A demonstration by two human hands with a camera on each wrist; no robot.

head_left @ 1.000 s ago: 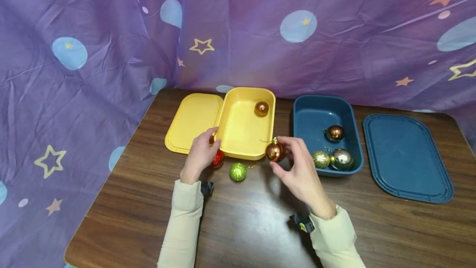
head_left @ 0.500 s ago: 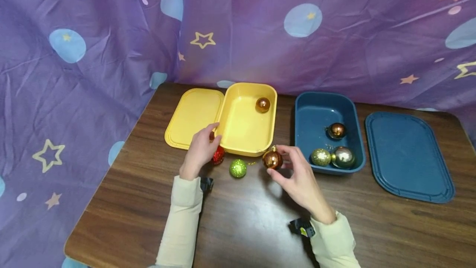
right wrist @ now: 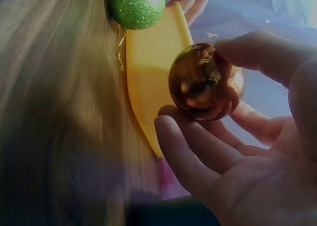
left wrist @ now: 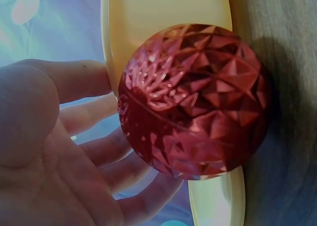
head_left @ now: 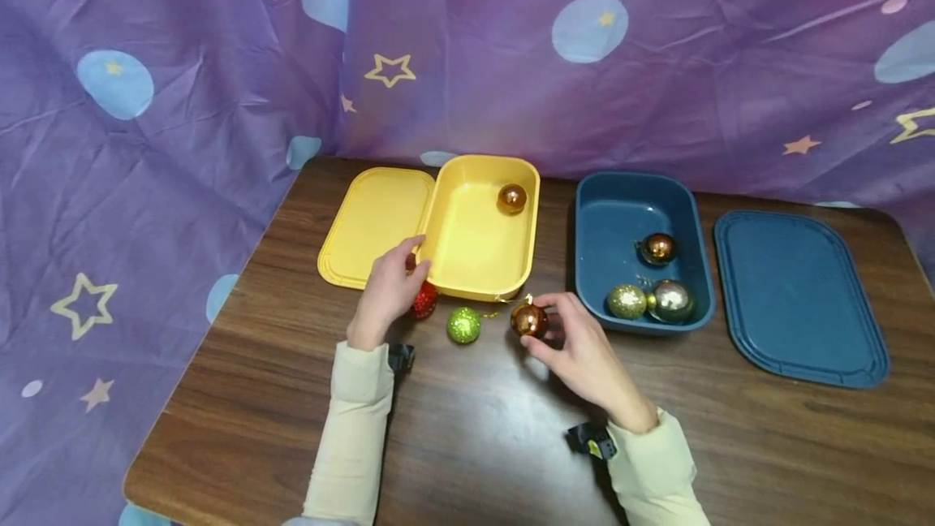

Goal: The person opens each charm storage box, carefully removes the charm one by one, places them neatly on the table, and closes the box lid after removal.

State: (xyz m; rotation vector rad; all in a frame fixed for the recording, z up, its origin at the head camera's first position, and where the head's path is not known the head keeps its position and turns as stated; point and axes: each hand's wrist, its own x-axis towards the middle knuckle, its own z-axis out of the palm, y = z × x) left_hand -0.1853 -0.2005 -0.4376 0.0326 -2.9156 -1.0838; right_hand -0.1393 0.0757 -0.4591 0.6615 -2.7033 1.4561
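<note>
My left hand point(head_left: 383, 291) holds a red faceted bauble point(left wrist: 198, 102) at the near left corner of the yellow box point(head_left: 467, 292). In the head view, red shows between thumb and fingers and below the thumb. In the left wrist view the bauble hides the fingertips. Thumb and fingertips of my right hand point(head_left: 584, 355) grip a shiny copper-brown bauble point(head_left: 529, 320), its cap and thread upward, just in front of the yellow box's near right corner. Between the hands a green glitter bauble point(head_left: 463, 325) lies on the table, a gold thread on it.
An amber bauble point(head_left: 512, 199) sits in the yellow box, with its yellow lid point(head_left: 376, 222) to the left. The blue box point(head_left: 584, 266) contains brown point(head_left: 658, 248), gold glitter point(head_left: 626, 301) and silver point(head_left: 670, 301) baubles. Its blue lid point(head_left: 799, 299) lies right. A purple curtain point(head_left: 475, 63) hangs behind.
My right hand has brought the brown bauble lower and slightly left, from beside the yellow box's corner to in front of it. The left hand stays at the red bauble. The head view has tilted slightly.
</note>
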